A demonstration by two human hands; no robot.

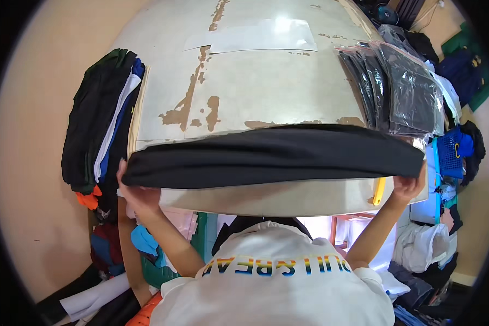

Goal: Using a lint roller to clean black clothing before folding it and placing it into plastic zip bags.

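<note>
A long folded strip of black fabric (269,157) stretches across the near part of the worn table (277,87). My left hand (138,193) grips its left end, thumb at the outer edge and fingers partly hidden by the cloth. At the other end, my right hand (409,185) holds the right corner, with some fingers behind the fabric. Just left of my right hand, a yellow-handled tool (379,191) lies on the table, its upper part covered by the cloth.
A stack of folded dark garments (100,110) stands at the table's left side. Clear plastic packs of black fabric (411,89) lie at the right. A white sheet (265,36) rests on the far tabletop. A blue basket (450,153) and white plastic bags (421,246) are off the right edge.
</note>
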